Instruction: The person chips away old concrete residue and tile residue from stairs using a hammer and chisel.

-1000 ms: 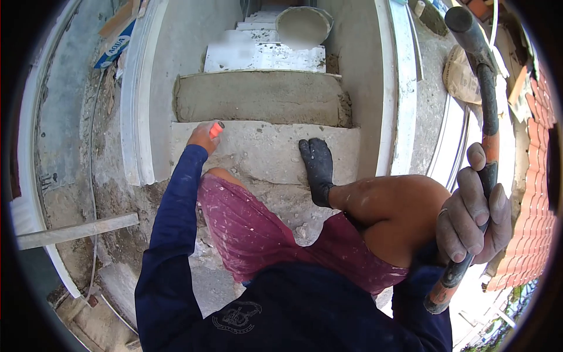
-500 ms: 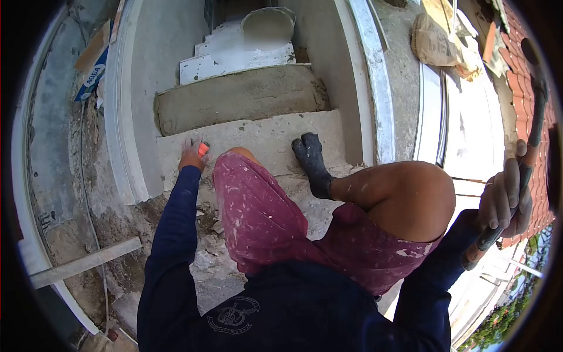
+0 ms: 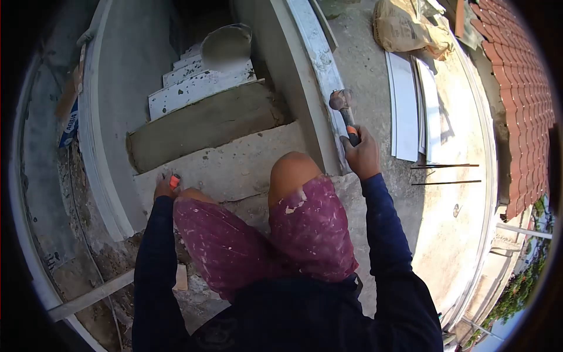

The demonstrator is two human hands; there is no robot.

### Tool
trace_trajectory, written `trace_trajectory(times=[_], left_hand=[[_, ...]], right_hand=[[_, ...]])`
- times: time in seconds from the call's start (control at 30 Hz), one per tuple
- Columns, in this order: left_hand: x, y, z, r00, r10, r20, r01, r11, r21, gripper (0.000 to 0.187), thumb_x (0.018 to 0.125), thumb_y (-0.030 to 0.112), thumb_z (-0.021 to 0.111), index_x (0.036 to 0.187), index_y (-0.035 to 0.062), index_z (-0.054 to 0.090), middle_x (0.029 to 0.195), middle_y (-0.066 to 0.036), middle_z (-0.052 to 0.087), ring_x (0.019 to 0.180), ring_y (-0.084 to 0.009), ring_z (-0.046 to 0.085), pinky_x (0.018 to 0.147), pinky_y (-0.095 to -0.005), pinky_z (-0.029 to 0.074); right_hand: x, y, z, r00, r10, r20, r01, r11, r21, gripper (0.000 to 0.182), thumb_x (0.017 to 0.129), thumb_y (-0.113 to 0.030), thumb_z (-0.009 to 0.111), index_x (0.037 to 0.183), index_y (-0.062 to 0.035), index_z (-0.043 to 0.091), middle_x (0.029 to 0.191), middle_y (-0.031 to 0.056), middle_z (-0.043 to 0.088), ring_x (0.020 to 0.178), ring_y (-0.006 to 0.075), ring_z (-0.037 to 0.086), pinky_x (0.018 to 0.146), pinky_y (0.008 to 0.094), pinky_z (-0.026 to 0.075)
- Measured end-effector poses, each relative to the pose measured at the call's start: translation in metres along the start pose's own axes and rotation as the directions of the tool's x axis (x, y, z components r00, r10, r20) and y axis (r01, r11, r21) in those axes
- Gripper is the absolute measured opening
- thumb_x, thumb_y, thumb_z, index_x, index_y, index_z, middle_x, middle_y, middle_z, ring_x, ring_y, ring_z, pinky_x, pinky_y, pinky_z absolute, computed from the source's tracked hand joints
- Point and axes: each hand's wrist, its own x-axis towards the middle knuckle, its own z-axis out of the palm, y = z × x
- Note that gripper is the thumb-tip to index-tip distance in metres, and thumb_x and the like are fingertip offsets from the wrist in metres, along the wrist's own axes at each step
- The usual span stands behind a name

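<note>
My right hand (image 3: pixel 363 154) is closed round the black and orange grip of a hammer (image 3: pixel 342 101), its rounded, dusty head pointing away from me. The hammer overlaps the white-smeared door frame edge (image 3: pixel 319 56) in this view. At the left, beside my knee, my left hand (image 3: pixel 163 188) is closed on a tool with an orange-red handle (image 3: pixel 175 180); the rest of that tool is hidden. This hand is low over the pale concrete step (image 3: pixel 234 161), near its left end. Behind that step lies a band of grey mortar (image 3: pixel 205 126).
White steps (image 3: pixel 199 88) lead inward, with a round bucket (image 3: pixel 226 47) of grey material on them. Paper sacks (image 3: pixel 404 29) and long white panels (image 3: pixel 404 105) lie on the right. A wooden strip (image 3: pixel 97 293) is at lower left. Roof tiles (image 3: pixel 516 88) edge the far right.
My right hand has swung the hammer from the far right inward to beside the door frame. My right knee has come inward, hiding the foot. The view has turned rightward.
</note>
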Motion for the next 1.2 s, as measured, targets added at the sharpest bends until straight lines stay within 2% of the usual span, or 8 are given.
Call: trace_trajectory(times=[0.1, 0.4, 0.6, 0.8, 0.97, 1.07, 1.13, 1.2], left_hand=[[0.0, -0.008, -0.003, 0.998, 0.059, -0.011, -0.058, 0.998, 0.029, 0.09, 0.068, 0.032, 0.083, 0.146, 0.0198, 0.041, 0.146, -0.024, 0.041, 0.131, -0.0404, 0.044, 0.107, -0.0441, 0.04], [-0.002, -0.015, -0.025, 0.987, 0.133, 0.089, -0.136, 0.991, 0.02, 0.068, 0.079, 0.034, 0.069, 0.142, 0.0182, 0.046, 0.142, -0.025, 0.045, 0.119, -0.0411, 0.054, 0.097, -0.0455, 0.048], [-0.019, 0.013, -0.035, 0.997, 0.014, 0.077, -0.017, 0.999, 0.031, 0.063, 0.083, 0.033, 0.066, 0.141, 0.0179, 0.048, 0.143, -0.026, 0.043, 0.123, -0.0413, 0.051, 0.1, -0.0451, 0.046], [-0.012, -0.004, -0.009, 0.997, 0.07, 0.023, -0.071, 0.997, 0.039, 0.067, 0.083, 0.032, 0.066, 0.145, 0.0227, 0.043, 0.146, -0.025, 0.04, 0.132, -0.0395, 0.044, 0.106, -0.0439, 0.041], [0.004, -0.003, -0.021, 0.987, -0.021, 0.162, -0.004, 0.988, 0.154, 0.076, 0.08, 0.031, 0.067, 0.149, 0.0251, 0.037, 0.144, -0.019, 0.046, 0.13, -0.037, 0.047, 0.106, -0.0421, 0.041], [0.004, 0.003, -0.022, 0.991, -0.056, 0.12, 0.036, 0.987, 0.159, 0.071, 0.076, 0.035, 0.07, 0.142, 0.0259, 0.046, 0.131, -0.017, 0.058, 0.119, -0.0351, 0.057, 0.101, -0.0423, 0.046], [0.026, -0.01, -0.002, 0.973, -0.22, 0.074, 0.215, 0.974, 0.076, 0.067, 0.07, 0.03, 0.075, 0.131, 0.0125, 0.055, 0.121, -0.017, 0.063, 0.113, -0.0353, 0.06, 0.096, -0.0418, 0.049], [0.022, 0.015, -0.021, 0.997, -0.076, 0.01, 0.075, 0.995, 0.065, 0.054, 0.072, 0.028, 0.075, 0.119, 0.0077, 0.059, 0.114, -0.018, 0.065, 0.109, -0.035, 0.062, 0.094, -0.042, 0.05]], right_hand=[[0.003, 0.006, 0.023, 1.0, -0.012, 0.004, 0.013, 0.999, -0.049, 0.03, 0.082, -0.022, 0.069, 0.104, -0.0041, 0.061, 0.085, 0.0205, 0.068, 0.079, 0.041, 0.066, 0.07, 0.0476, 0.05], [0.011, 0.014, 0.049, 0.998, -0.028, 0.064, 0.034, 0.996, -0.086, 0.027, 0.08, -0.016, 0.068, 0.1, -0.0041, 0.054, 0.081, 0.0187, 0.063, 0.079, 0.04, 0.063, 0.068, 0.0485, 0.048], [0.008, 0.007, 0.049, 0.997, -0.058, 0.048, 0.064, 0.99, -0.126, 0.025, 0.079, -0.012, 0.068, 0.097, -0.0041, 0.053, 0.08, 0.0169, 0.061, 0.079, 0.0389, 0.062, 0.068, 0.0485, 0.047], [0.008, 0.005, 0.047, 0.996, -0.08, 0.027, 0.083, 0.991, -0.108, 0.023, 0.081, -0.014, 0.068, 0.096, -0.0039, 0.052, 0.08, 0.0185, 0.062, 0.079, 0.04, 0.062, 0.068, 0.0488, 0.047], [0.008, 0.005, 0.047, 0.997, -0.064, 0.045, 0.069, 0.992, -0.11, 0.025, 0.082, -0.017, 0.067, 0.096, -0.003, 0.052, 0.081, 0.0213, 0.063, 0.079, 0.0428, 0.063, 0.069, 0.0509, 0.048], [0.008, 0.005, 0.046, 0.996, -0.079, 0.048, 0.084, 0.99, -0.116, 0.026, 0.083, -0.018, 0.066, 0.097, -0.0025, 0.051, 0.082, 0.0224, 0.065, 0.079, 0.0439, 0.063, 0.069, 0.0514, 0.048], [0.009, 0.003, 0.045, 0.995, -0.069, 0.067, 0.077, 0.989, -0.13, 0.027, 0.083, -0.019, 0.066, 0.098, -0.0029, 0.051, 0.083, 0.0228, 0.066, 0.081, 0.0441, 0.064, 0.07, 0.0516, 0.048], [0.008, 0.004, 0.045, 0.995, -0.061, 0.074, 0.071, 0.986, -0.149, 0.028, 0.083, -0.021, 0.066, 0.099, -0.0036, 0.051, 0.084, 0.0231, 0.066, 0.082, 0.0442, 0.064, 0.07, 0.0518, 0.049]])
